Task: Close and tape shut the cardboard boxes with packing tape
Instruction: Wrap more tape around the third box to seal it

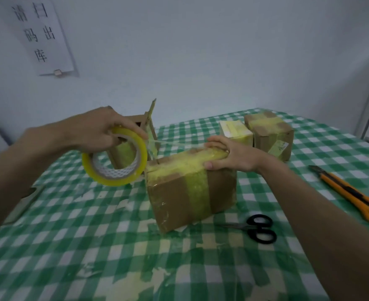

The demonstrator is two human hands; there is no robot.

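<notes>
Your left hand grips the tape roll (strip stretched out) left of centre; your right hand curls over the box top at mid-frame on the table.

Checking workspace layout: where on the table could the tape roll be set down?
Bare cloth lies near the table edge, front-left of the front box, and between scissors and utility knife. Crowded: behind, around the open box and far boxes.
</notes>
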